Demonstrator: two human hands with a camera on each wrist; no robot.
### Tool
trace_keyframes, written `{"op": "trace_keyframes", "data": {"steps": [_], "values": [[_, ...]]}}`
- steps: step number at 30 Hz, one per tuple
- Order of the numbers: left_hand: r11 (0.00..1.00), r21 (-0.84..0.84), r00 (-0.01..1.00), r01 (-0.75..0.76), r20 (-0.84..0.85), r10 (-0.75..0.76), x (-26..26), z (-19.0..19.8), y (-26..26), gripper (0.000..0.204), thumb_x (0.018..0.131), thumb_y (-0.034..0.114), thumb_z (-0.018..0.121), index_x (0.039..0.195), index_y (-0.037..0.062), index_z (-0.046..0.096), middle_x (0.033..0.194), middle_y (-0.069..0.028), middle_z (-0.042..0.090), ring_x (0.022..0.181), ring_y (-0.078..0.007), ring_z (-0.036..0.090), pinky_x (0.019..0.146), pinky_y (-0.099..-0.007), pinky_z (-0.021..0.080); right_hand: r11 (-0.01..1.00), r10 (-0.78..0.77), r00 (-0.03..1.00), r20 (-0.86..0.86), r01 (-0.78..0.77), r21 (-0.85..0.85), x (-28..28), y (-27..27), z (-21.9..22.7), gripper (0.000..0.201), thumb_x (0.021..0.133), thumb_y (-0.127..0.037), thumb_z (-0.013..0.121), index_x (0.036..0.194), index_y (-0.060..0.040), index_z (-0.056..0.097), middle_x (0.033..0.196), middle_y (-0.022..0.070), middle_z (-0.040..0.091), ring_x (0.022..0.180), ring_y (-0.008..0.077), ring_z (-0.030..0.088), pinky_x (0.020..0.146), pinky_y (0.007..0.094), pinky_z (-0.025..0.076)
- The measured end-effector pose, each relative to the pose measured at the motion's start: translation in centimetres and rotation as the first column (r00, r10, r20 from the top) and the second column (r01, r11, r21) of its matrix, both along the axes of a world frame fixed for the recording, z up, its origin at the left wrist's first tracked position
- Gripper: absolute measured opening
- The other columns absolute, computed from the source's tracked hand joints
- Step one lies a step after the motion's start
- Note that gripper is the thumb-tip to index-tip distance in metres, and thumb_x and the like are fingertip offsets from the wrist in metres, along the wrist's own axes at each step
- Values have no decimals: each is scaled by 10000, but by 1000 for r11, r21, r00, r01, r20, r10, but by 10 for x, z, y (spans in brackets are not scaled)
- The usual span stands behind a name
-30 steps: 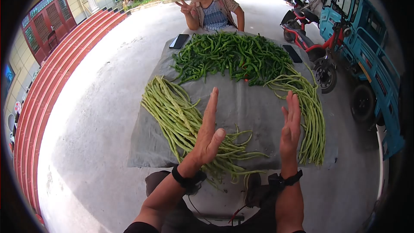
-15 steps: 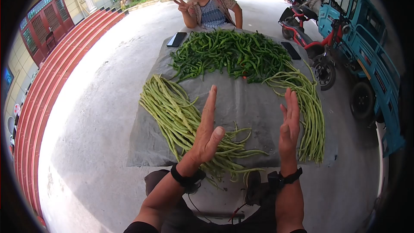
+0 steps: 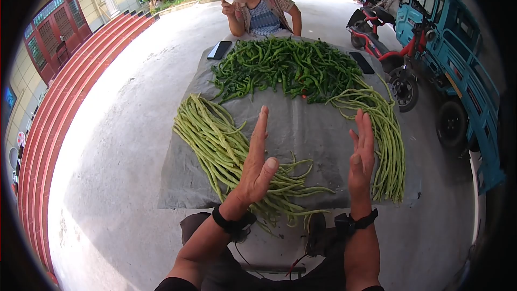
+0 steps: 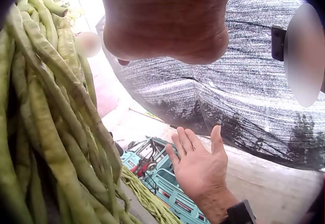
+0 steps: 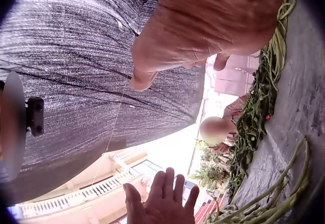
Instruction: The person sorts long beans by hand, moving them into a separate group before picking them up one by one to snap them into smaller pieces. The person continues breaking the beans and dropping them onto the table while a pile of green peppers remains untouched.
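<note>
My left hand (image 3: 255,170) is held up with straight fingers, palm turned inward, over the near end of a bundle of long beans (image 3: 210,134) on the left of the table. Facing it, my right hand (image 3: 362,156) is also raised with fingers straight, beside a second bundle of long beans (image 3: 389,156) on the right. Neither hand holds anything. Both palms show in the wrist views, the right hand (image 4: 200,170) in the left one and the left hand (image 5: 165,203) in the right one. Across the far side lies a heap of green chili peppers (image 3: 285,67).
A grey cloth (image 3: 301,124) covers the table. Two phones lie at its far corners, one left (image 3: 219,50) and one right (image 3: 361,62). A person (image 3: 264,8) sits opposite. To the right stand a red electric bike (image 3: 385,48) and a blue cargo tricycle (image 3: 458,75); red steps (image 3: 81,91) rise at left.
The person opposite has folded down the two fingers that were held up. My hands keep the same pose, and the view has shifted slightly.
</note>
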State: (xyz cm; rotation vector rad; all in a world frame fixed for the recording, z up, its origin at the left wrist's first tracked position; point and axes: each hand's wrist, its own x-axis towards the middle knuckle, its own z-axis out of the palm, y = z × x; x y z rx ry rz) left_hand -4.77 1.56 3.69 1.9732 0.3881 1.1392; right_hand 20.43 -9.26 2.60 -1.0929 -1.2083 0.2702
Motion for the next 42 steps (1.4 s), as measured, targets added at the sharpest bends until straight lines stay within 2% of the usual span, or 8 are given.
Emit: {"op": "trace_keyframes", "data": {"steps": [6, 10, 16, 19, 23, 28, 34, 42], "values": [[997, -77, 1000, 2, -18, -3, 0, -2, -1, 996, 1069, 677, 435, 1750, 31, 104, 1816, -205, 144, 1671, -369, 173, 1277, -547, 285, 993, -23, 999, 22, 25, -119, 3, -4, -1, 912, 1025, -606, 668, 1703, -98, 331, 1695, 180, 445, 1591, 322, 385, 1255, 522, 331], [992, -115, 998, -60, -10, 59, 8, -5, -5, 929, 1060, 724, 417, 1733, 101, 272, 1777, -162, 292, 1616, -345, 327, 1212, -516, 389, 914, -120, 969, 218, 193, -356, 11, -3, -22, 505, 1002, -293, 767, 1396, -4, 637, 1285, 196, 732, 1205, 342, 702, 1012, 455, 551], [993, -110, 999, -48, -22, 46, 8, -11, 0, 841, 1082, 651, 440, 1699, 84, 360, 1742, -158, 364, 1579, -322, 390, 1155, -460, 443, 833, -167, 909, 383, 338, -438, 31, -13, -31, 404, 936, -208, 802, 1250, 16, 680, 1162, 214, 725, 1080, 416, 697, 930, 475, 557], [992, -113, 998, -52, -33, 49, 7, -12, 0, 789, 1096, 610, 449, 1683, 87, 394, 1723, -149, 396, 1558, -314, 422, 1127, -441, 463, 758, -357, 792, 494, 555, -342, 61, -28, -35, 407, 916, -179, 810, 1252, 11, 680, 1186, 199, 709, 1109, 419, 674, 960, 475, 545], [991, -117, 997, -64, -41, 59, 5, -10, 0, 737, 1103, 572, 467, 1663, 95, 435, 1698, -142, 428, 1532, -296, 453, 1102, -426, 475, 460, -635, 428, 643, 878, -130, 116, -57, -42, 445, 915, -138, 785, 1322, -19, 650, 1293, 219, 651, 1241, 432, 588, 1059, 524, 482], [987, -140, 996, -82, -53, 75, 3, -11, 1, 692, 1106, 542, 485, 1637, 97, 481, 1657, -135, 470, 1486, -277, 493, 1085, -416, 482, 115, -670, 254, 697, 964, -241, 179, -104, -69, 498, 934, -210, 758, 1379, -28, 629, 1345, 232, 661, 1289, 446, 575, 1071, 544, 474], [987, -117, 992, -113, -62, 106, 4, -11, 0, 619, 1123, 490, 515, 1571, 65, 558, 1610, -128, 557, 1462, -289, 537, 1025, -400, 529, 171, -588, 499, 636, 845, -506, 197, -110, -85, 414, 895, -278, 785, 1223, -35, 721, 1110, 195, 783, 1068, 405, 729, 936, 493, 561], [983, -166, 996, -75, -68, 65, 2, -17, 2, 528, 1108, 412, 593, 1503, 61, 610, 1527, -112, 619, 1374, -250, 599, 991, -377, 532, 302, -666, 555, 499, 812, -500, 195, -96, -85, 340, 877, -257, 804, 1123, -25, 769, 1016, 184, 798, 966, 352, 768, 885, 442, 579]]}}
